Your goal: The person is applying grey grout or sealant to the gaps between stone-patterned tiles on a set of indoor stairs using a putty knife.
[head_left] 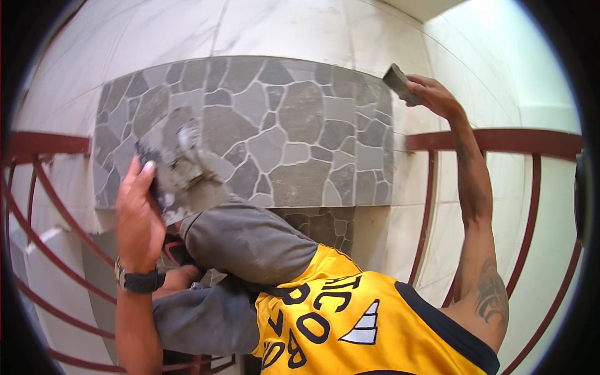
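My left hand [140, 209] grips the near left edge of a flat grey board [209, 199], its thumb on top. Wet grey mortar [186, 170] is heaped on the board, and a shiny patch shows at the heap's far side; I cannot make out what it is. Out at the far right, my right hand [434, 95] pinches a grey-brown, thick block like a sponge [401, 85] by its near end. The block is by the far right corner of the stone-patterned tiled step [303, 112], close to the white wall tiles.
White marbled tiles [281, 31] rise beyond the step. Dark red metal railings stand at the left [50, 145] and right [525, 144]. A lower stone-patterned surface [325, 226] lies below the step's near edge. My bent knee [244, 234] is close to the board.
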Available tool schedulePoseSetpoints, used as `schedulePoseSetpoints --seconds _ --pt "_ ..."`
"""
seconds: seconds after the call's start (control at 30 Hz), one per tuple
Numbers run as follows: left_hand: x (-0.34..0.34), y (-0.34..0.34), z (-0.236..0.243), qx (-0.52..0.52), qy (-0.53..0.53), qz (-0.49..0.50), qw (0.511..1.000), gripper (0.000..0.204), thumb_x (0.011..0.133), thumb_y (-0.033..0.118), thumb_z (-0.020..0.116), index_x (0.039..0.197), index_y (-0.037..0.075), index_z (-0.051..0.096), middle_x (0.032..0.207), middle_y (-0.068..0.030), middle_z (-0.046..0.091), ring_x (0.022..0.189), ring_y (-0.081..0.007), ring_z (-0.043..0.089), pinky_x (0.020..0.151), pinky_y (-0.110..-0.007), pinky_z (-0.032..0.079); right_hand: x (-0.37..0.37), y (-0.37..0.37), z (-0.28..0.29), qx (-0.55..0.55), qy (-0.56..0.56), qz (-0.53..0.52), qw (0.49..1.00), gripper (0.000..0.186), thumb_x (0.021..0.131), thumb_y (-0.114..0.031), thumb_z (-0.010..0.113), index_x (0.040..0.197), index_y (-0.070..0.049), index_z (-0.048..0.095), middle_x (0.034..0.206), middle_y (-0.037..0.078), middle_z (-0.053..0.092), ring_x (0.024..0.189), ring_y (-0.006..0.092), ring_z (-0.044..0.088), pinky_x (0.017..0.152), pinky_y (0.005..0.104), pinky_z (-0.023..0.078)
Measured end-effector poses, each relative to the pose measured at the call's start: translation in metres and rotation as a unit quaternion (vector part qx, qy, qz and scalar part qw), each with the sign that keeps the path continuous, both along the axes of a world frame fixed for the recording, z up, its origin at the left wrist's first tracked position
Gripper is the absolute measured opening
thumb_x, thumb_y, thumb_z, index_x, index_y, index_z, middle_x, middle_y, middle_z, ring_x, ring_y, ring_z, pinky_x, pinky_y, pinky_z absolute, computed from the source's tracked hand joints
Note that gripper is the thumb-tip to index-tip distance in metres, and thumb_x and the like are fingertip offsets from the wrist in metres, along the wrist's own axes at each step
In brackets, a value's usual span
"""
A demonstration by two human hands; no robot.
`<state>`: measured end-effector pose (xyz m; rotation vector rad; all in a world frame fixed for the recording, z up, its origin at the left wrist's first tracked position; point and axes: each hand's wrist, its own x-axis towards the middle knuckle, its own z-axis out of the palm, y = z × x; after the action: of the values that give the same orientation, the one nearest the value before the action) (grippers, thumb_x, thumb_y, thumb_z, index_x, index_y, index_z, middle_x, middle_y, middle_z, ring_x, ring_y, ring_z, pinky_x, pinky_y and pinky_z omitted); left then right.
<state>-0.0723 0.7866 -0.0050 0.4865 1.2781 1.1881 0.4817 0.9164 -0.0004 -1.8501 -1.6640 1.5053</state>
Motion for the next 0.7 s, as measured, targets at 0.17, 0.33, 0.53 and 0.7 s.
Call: schedulePoseSetpoints --seconds 0.17,0.33,0.53,0.7 --pt "0.014 0.009 -0.005 0.022 -0.057 -0.052 0.997 0.037 0.097 0.011 0.046 0.129 -0.005 0.040 0.116 -0.0091 0.057 0.101 -0.0145 0.057 0.092 -0.028 0.045 -0.120 -0.034 0.041 0.303 -0.101 0.288 0.903 0.051 0.083 -0.028 0.070 0.128 -0.009 0.053 0.120 0.010 0.059 0.103 0.0253 0.060 0.087 0.0356 0.052" --pt "0.026 0.007 0.002 0.028 -0.104 -0.086 0.990 0.032 0.098 0.011 0.042 0.126 -0.004 0.042 0.111 -0.0097 0.059 0.097 -0.0129 0.059 0.085 -0.028 0.050 -0.224 -0.062 0.058 0.334 -0.116 0.397 0.847 0.068 0.069 -0.017 0.078 0.132 -0.017 0.050 0.140 0.010 0.044 0.119 0.0327 0.050 0.097 0.0430 0.048" --pt "0.020 0.007 0.000 0.055 -0.124 -0.136 0.981 0.044 0.097 0.012 0.045 0.135 -0.006 0.034 0.119 -0.0084 0.056 0.106 -0.0124 0.054 0.094 -0.027 0.044 -0.254 -0.067 0.060 0.427 -0.094 0.466 0.770 0.062 0.076 -0.018 0.075 0.132 -0.015 0.048 0.133 0.012 0.047 0.120 0.0319 0.047 0.098 0.0407 0.045" --pt "0.020 0.005 0.003 0.057 -0.133 -0.133 0.981 0.041 0.097 0.012 0.045 0.133 -0.006 0.036 0.117 -0.0088 0.056 0.103 -0.0124 0.056 0.092 -0.027 0.046 -0.265 -0.068 0.062 0.444 -0.102 0.475 0.753 0.062 0.075 -0.019 0.075 0.131 -0.014 0.049 0.132 0.013 0.047 0.120 0.0321 0.047 0.099 0.0408 0.044"
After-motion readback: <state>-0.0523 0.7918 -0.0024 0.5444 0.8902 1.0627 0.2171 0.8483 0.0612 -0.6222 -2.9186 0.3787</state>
